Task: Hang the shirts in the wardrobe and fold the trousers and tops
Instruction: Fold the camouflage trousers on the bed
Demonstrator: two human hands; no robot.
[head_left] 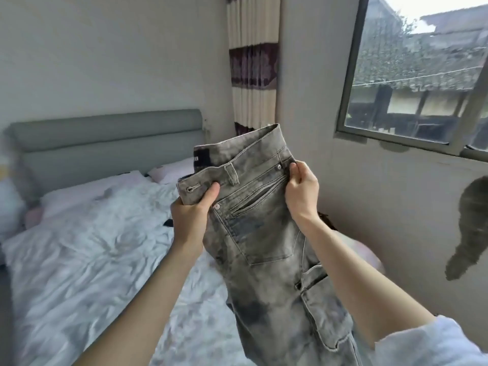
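Both hands hold the trousers (264, 233) up by the waistband, above the bed (92, 247). Left hand (192, 215) grips the buttonhole end, thumb pressed across the band; right hand (301, 191) pinches the far side seam near a rivet. The 2 hands sit apart, forearms stretched forward over the bed's near edge, wrists raised.

Risks, as I judge them: the heavy washed denim hangs unevenly, so the legs could twist and give a crooked fold once laid on the bed. The right hand's pinch looks light; a shake might pull the waistband loose.
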